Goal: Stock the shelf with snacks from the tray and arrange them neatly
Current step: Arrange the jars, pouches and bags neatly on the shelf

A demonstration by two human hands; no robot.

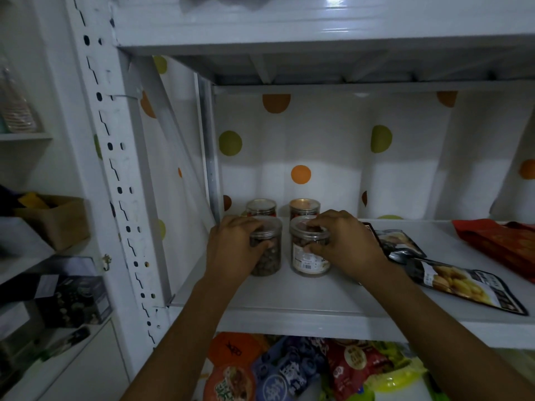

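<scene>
Shelf [289, 296]: dark jar [267, 259], illegibly labelled jar [308, 259]

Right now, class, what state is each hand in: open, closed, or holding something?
Left hand: grips the front-left jar.
Right hand: grips the front-right jar.

Your left hand [231, 247] covers the left side of the front left jar [267, 257], and your right hand [344, 244] hides the right side and part of the lid of the front right jar [305, 257], whose label print is too small to read. The back left jar [261, 207] and back right jar [304, 208] show only their tops. The red packet [503, 241] runs off the right edge; the snack packets [289, 371] below are cut by the bottom edge.
</scene>
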